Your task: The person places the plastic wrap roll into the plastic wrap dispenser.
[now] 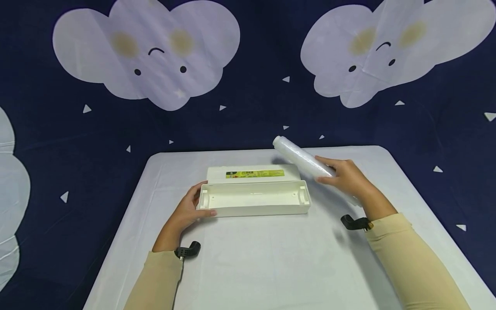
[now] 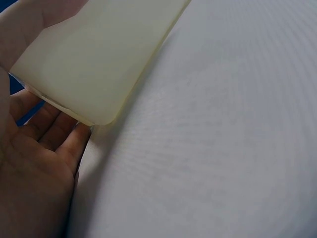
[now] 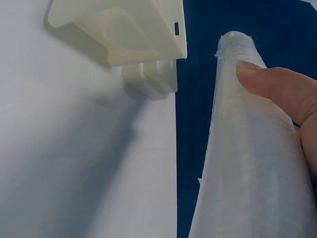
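Note:
A long cream plastic-wrap dispenser box (image 1: pixel 255 211) stands on the table in the head view, its lid (image 1: pixel 216 175) folded back behind it and its inside bare. My left hand (image 1: pixel 187 211) holds the box's left end, thumb along the front wall and fingers round the end. The box's smooth front (image 2: pixel 109 64) fills the upper left wrist view. Above the table to the right, my right hand (image 1: pixel 351 178) grips a roll of clear plastic wrap (image 1: pixel 296 154), tilted with its far end up and left. In the right wrist view, the thumb presses along the roll (image 3: pixel 247 163).
A white cloth covers the table (image 1: pixel 271 258). A yellow-green printed label (image 1: pixel 255 174) is on the lid. Behind the table hangs a dark blue curtain (image 1: pixel 267 99) with cloud prints. Each wrist wears a small black camera (image 1: pixel 187 249).

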`<state>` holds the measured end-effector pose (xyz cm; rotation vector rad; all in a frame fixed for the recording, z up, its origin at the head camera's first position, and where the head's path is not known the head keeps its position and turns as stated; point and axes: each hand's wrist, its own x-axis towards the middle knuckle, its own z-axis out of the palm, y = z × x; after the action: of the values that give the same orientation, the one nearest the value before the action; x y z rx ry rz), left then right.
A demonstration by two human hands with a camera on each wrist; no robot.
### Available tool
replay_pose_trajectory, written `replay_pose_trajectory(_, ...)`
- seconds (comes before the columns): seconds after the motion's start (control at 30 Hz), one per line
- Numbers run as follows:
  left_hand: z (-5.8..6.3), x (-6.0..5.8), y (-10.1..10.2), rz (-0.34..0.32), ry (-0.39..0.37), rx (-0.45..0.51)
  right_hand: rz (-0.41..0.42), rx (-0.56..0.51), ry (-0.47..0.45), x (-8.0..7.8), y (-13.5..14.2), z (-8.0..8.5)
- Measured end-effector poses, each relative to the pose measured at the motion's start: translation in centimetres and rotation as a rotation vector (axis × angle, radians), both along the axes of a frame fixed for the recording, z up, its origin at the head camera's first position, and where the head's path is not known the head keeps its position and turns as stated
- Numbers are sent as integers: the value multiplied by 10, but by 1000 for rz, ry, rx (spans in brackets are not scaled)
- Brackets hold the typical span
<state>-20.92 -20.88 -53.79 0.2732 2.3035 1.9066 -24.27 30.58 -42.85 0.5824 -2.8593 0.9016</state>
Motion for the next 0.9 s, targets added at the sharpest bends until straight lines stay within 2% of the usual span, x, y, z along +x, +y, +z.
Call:
replay_pose_trajectory(0.2, 0, 0, 0, -3, 12, -12, 12, -2, -46, 0, -5, 1)
replay_pose_trajectory(0.53, 1, 1, 0, -1, 12, -22, 79, -18, -90, -1, -13, 3)
replay_pose_trajectory(0.9, 2, 1, 1, -1, 4, -22, 135, -27, -80, -3, -24, 7)
